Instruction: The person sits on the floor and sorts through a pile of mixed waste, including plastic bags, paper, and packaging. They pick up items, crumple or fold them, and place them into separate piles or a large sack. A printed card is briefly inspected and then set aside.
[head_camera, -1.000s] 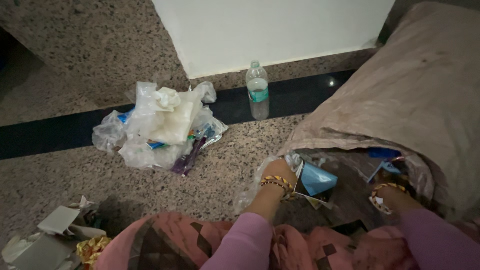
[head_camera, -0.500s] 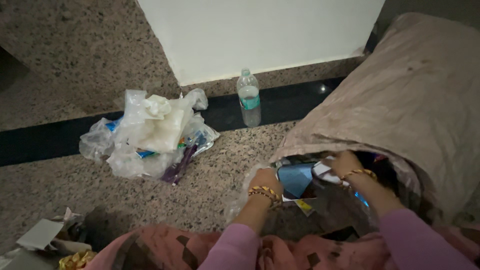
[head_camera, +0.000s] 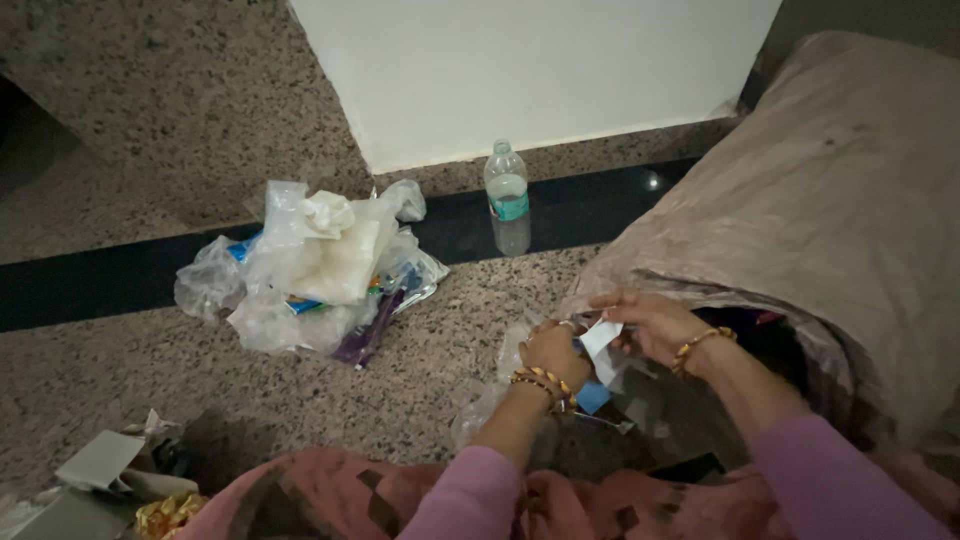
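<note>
A big brown sack (head_camera: 830, 200) lies on its side on the speckled floor, its mouth facing me. At that mouth my left hand (head_camera: 552, 352) and my right hand (head_camera: 645, 320) meet on a small white piece of paper (head_camera: 600, 337), each pinching it. A blue scrap (head_camera: 592, 397) sits just below my left wrist, among clear plastic and other litter spilling from the sack. Both wrists wear gold bangles, and my sleeves are pink.
A heap of clear plastic bags and wrappers (head_camera: 315, 265) lies to the left, with a purple wrapper at its edge. A plastic water bottle (head_camera: 509, 196) stands by the white wall. Cardboard and foil scraps (head_camera: 110, 475) lie at the lower left. A dark floor stripe (head_camera: 90, 280) crosses behind.
My right hand came out of the sack's depth toward its mouth and met my left hand on the white paper. The blue sheet now lies lower, under my left wrist.
</note>
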